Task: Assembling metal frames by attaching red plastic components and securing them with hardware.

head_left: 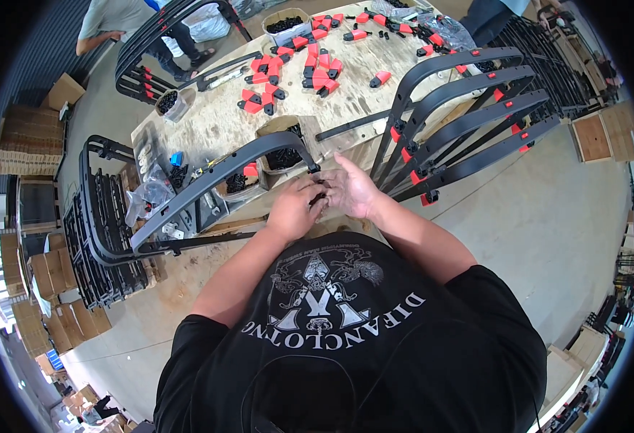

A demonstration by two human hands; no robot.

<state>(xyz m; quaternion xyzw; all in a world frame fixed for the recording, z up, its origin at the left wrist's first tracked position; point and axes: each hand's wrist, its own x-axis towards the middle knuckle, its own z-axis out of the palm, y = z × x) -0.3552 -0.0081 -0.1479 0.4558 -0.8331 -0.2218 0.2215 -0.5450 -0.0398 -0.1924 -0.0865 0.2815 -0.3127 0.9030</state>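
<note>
A black curved tube frame (223, 167) lies across the near side of the wooden workbench (209, 115), its right end bent down in front of my hands. Just below that end is my left hand (295, 208), fingers curled in. Something small and dark shows by its fingertips, too hidden to name. My right hand (354, 190) is beside it, palm turned up, thumb stretched out, its fingers reaching toward the left hand. Behind the tube stands a box of small black parts (287, 148). A smaller container of dark parts (239, 180) sits to its left, with a red piece on it.
Several similar black frames with red fittings (468, 119) lean at the bench's right. Red-and-black clamps (320, 72) are scattered over the benchtop. More black frames (108, 238) are stacked at left, near cardboard boxes (54, 278). A person (126, 29) stands beyond the bench's far left.
</note>
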